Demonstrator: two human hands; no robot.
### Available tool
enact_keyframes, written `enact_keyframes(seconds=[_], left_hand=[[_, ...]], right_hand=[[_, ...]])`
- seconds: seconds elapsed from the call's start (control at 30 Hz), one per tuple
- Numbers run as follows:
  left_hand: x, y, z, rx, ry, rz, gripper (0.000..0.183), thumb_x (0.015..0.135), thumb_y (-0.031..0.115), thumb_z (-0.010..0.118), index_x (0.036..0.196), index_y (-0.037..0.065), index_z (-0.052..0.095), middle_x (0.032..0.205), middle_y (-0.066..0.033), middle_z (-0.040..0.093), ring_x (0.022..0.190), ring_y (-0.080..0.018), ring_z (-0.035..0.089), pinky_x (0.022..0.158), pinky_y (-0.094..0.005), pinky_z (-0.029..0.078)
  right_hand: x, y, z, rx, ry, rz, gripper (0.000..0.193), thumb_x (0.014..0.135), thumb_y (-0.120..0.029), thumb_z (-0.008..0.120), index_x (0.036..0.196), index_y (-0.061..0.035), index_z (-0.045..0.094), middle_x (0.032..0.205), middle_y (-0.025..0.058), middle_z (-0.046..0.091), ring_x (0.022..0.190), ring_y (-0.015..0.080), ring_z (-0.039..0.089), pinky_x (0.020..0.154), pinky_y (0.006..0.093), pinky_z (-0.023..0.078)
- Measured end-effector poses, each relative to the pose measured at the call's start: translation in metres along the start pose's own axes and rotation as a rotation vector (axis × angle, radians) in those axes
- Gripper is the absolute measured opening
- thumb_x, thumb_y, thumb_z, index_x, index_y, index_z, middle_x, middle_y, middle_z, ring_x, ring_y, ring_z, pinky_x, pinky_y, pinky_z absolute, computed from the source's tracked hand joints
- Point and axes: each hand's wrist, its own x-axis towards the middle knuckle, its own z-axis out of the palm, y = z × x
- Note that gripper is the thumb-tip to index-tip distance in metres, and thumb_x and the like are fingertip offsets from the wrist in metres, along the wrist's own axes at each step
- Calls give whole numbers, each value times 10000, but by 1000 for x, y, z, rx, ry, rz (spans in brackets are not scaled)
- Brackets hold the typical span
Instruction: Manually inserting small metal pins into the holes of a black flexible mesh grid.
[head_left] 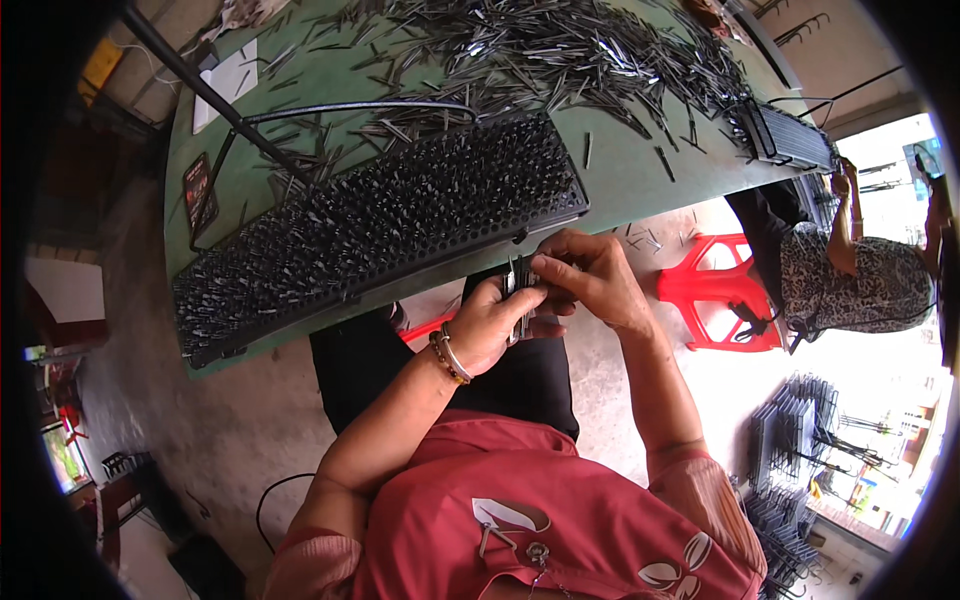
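Note:
My left hand [490, 322] is closed round a small bundle of thin metal strips [516, 285], held upright over my lap. My right hand [592, 280] is pinched at the same bundle, thumb and fingers against its right side; what exactly sits between those fingertips is hidden. Just beyond both hands stands a long black perforated rack [400, 205], tilted on the table's near edge. Dense rows of short dark metal pieces stick up from its holes, while a strip of holes along its near side and right end shows unfilled.
The green table [630, 185] carries a big heap of loose dark strips [560, 50]. A black metal frame [350, 107] rises behind the rack, near a phone [200, 190]. To the right are a red stool [705, 290], another person [850, 275] and stacked racks [790, 430].

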Motion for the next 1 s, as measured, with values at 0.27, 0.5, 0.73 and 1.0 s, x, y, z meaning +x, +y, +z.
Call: enact_keyframes(seconds=[0.27,0.5,0.73,1.0], left_hand=[[19,5,6,53,34,-60,262,952,178,467,1154,23,527,1053,-117,636,896,-183,639,716,-335,550],[20,-3,8,72,18,-116,283,940,198,487,1169,43,547,1041,-112,641,902,-172,628,718,-316,541],[15,-8,5,47,39,-127,276,940,203,492,1159,46,555,1027,-107,638,896,-167,624,714,-314,540],[14,-10,3,53,29,-165,295,940,206,497,1176,36,545,1020,-104,642,890,-156,623,696,-304,544]], right_hand=[[15,0,-32,186,289,-180,198,903,-142,609,988,37,616,856,40,635,775,101,580,723,244,473],[47,10,-42,-190,383,-404,155,880,-93,624,978,27,617,853,47,646,785,107,607,711,247,483],[55,20,-40,-45,407,-366,146,851,-100,649,954,1,631,821,67,652,768,128,598,718,267,475],[53,21,-35,-416,375,-618,143,807,-11,651,941,18,613,854,93,634,777,174,619,684,276,486]])
